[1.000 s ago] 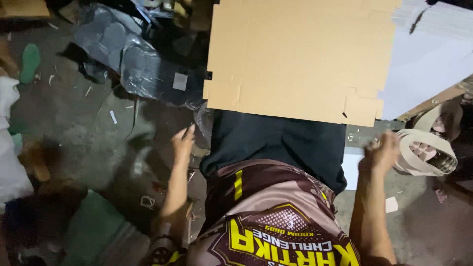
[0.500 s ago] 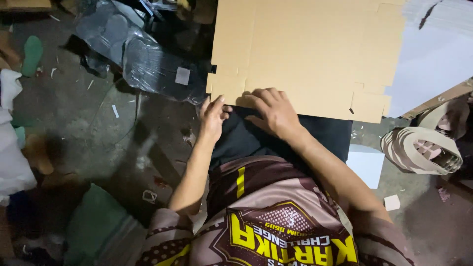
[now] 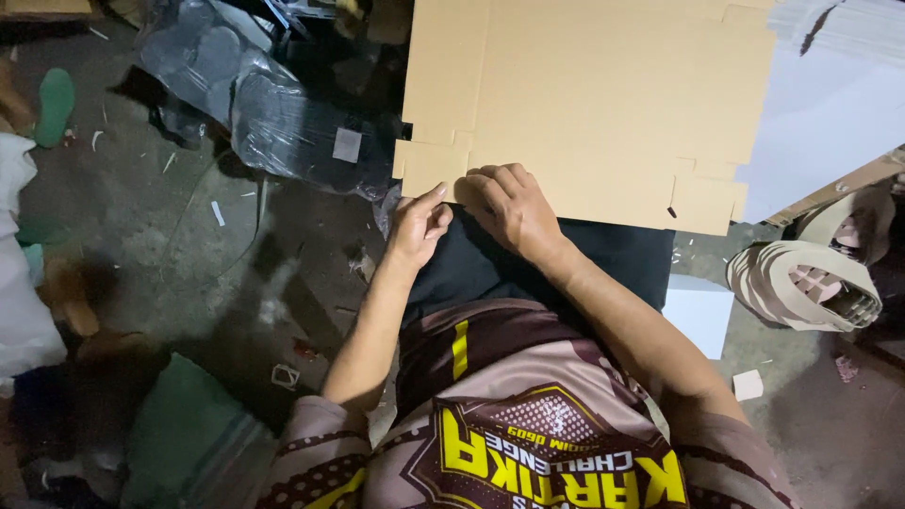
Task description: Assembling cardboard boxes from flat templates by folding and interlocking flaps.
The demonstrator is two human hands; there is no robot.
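Head view, person seated on the floor [image 3: 151,217], looking down at own lap.

Cardboard [image 3: 584,104]: flat die-cut sheet with notched tabs, lying across the person's black-trousered legs, far part reaching to the top of the frame. Near edge sits on the lap.

Left hand [image 3: 418,229]: at the sheet's near-left corner tab, index finger stretched out and touching the edge, other fingers loosely curled. Not gripping anything, as far as can be seen.

Right hand [image 3: 509,203]: palm down on the near edge just beside the left hand, fingers bent and pressing on the cardboard. Whether the fingertips hook under the edge can't be told.

Hands close together, nearly touching.

Around:
- crumpled clear plastic [image 3: 273,113] on the floor, left of the sheet, touching its left edge
- white sheets [image 3: 830,104] on the right, partly under the cardboard
- sandal [image 3: 806,287] on the right, near the knee
- green cloth [image 3: 179,434] lower left
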